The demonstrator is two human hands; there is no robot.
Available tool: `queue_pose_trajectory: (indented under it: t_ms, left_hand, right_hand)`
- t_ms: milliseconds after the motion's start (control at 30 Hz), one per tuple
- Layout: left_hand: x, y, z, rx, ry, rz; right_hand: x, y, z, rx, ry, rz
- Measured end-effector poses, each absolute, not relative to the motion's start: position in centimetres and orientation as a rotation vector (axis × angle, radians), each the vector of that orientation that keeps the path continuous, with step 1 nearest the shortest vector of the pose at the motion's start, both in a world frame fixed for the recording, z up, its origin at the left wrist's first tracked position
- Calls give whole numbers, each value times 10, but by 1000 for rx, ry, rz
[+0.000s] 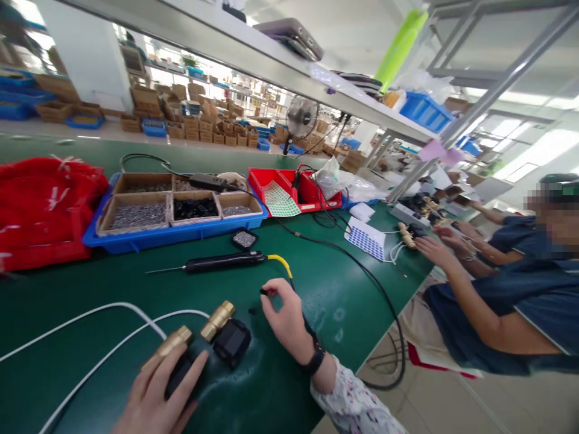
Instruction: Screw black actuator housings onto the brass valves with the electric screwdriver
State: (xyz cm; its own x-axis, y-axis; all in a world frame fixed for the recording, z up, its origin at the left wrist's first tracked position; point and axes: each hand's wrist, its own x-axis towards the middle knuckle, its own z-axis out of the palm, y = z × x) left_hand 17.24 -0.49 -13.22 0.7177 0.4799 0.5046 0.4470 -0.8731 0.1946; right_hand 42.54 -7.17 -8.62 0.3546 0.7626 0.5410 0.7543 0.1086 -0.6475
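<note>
- The left hand (156, 395) lies flat over a valve (174, 352) at the near edge of the green table (136, 289); its fingers are spread and draped over the black body rather than clenched, and the brass end pokes out beyond the fingertips.
- A second valve (226, 334) sits just beside the first, touching or nearly so — brass fitting up-left, black box-shaped housing down-right. No hand is on it.
- The right hand (284, 316) is raised a little over the table, thumb and forefinger pinched on a tiny black part (265, 292); the other fingers curl loosely. What the part is cannot be told at this size.
- White cables (113, 310) run from the valves off to the left.
- Handling, as a judgement: the valves look dense and rigid, brass likely slick, the black housing the better place to grip; the cables would drag if a valve is lifted. The small part looks light and easy to drop — a fingertip pinch suits it.
- A screwdriver (221, 262) lies beyond the hands, with a small tray (245, 239) of screws behind it and a blue bin (176, 232) of sorted parts further back.
- Another person (511, 301) works at the right end of the table.
</note>
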Motion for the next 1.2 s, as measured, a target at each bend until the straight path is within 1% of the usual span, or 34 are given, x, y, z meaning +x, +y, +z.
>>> queue_pose_trajectory:
  t_ms: [67,133,200,267,467,833,933,1033,1133,1200]
  left_hand:
    - [178,0,-111,2776,765,805]
    - [180,5,-93,2585,915,786]
    - [181,9,-83,2392,1082,771]
    - [182,9,-80,2283,1137,765]
    - [184,6,-85,2202,1091,849]
    - [182,11,-86,2231,1070,912]
    - [178,14,-96,2284,1064,920]
    - [172,21,-113,2336,1065,846]
    - [168,26,-132,2335,1057,829]
    - [168,27,-135,2315,1084,862]
  right_hand:
    - [397,-81,-67,-1544,-1308,97]
    - [366,-86,-54,-1425,-1361,209]
    - [340,-82,-52,-1320,-1443,259]
    - [320,-71,-58,-1256,-1494,225]
    - [303,-38,-80,-1234,-1573,16]
    - [306,-39,-70,-1236,-1762,-201]
    - [306,-33,-63,-1266,-1776,-250]
    - [305,-30,-63,-1278,-1739,-349]
    - [300,-30,-70,-1249,-1679,-441]
    - [295,-30,-77,-1257,-1619,-489]
